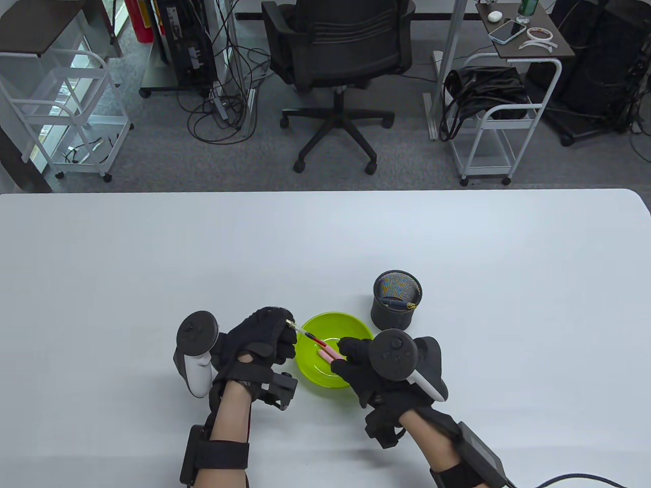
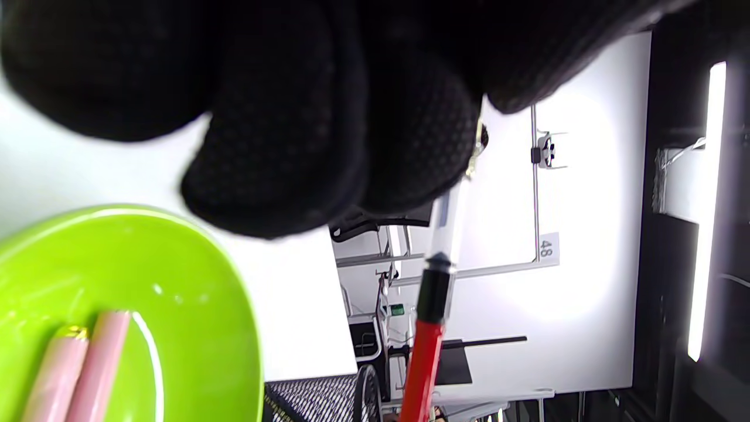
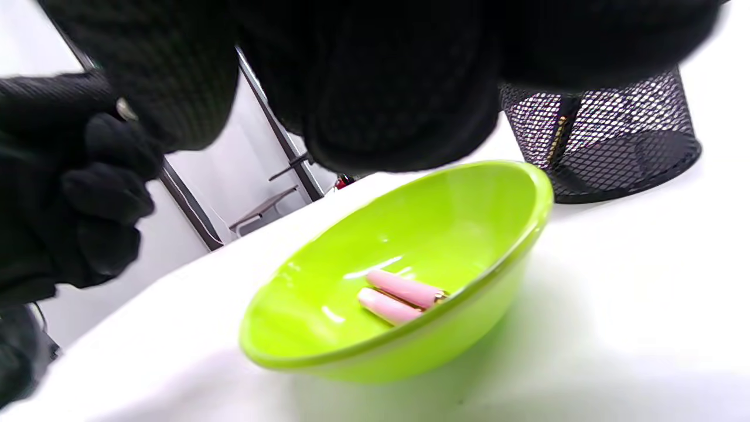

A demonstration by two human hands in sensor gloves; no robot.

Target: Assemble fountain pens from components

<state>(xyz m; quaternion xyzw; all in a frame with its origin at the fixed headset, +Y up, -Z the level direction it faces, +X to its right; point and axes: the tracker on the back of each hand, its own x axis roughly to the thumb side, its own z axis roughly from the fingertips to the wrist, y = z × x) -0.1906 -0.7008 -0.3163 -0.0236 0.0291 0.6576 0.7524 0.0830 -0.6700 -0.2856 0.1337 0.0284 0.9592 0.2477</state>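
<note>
Above the bowl (image 1: pixel 325 378), near the tabletop's front edge, a nib unit (image 1: pixel 305 334) is being pinched at its gold end by the curled fingers of the left hand (image 1: pixel 264 338); its clear and red converter is pointing towards the right hand (image 1: pixel 363 363). A pink barrel (image 1: pixel 330 354) is being gripped by the right hand's curled fingers, its open end facing the red tip. The two parts are judged to be in the course of being lined up for joining.

For this to be done well, the barrel's mouth should be brought onto one axis with the red converter before being slid over it, and the nib end should be held firm so that nothing bends; turning should wait until the parts are seated.

Two more pink parts (image 3: pixel 401 297) are lying side by side in the bowl, one with a gold ring; they are being shown plainly in the right wrist view, while in the table view they are largely being hidden by the held pieces. The converter's clear section, black collar and red body (image 2: pixel 425 363) are being shown close up only in the left wrist view. In the cup (image 1: pixel 396 300), just behind the bowl, a dark pen with gold trim (image 1: pixel 399 304) is being shown lying across the inside only from above.
</note>
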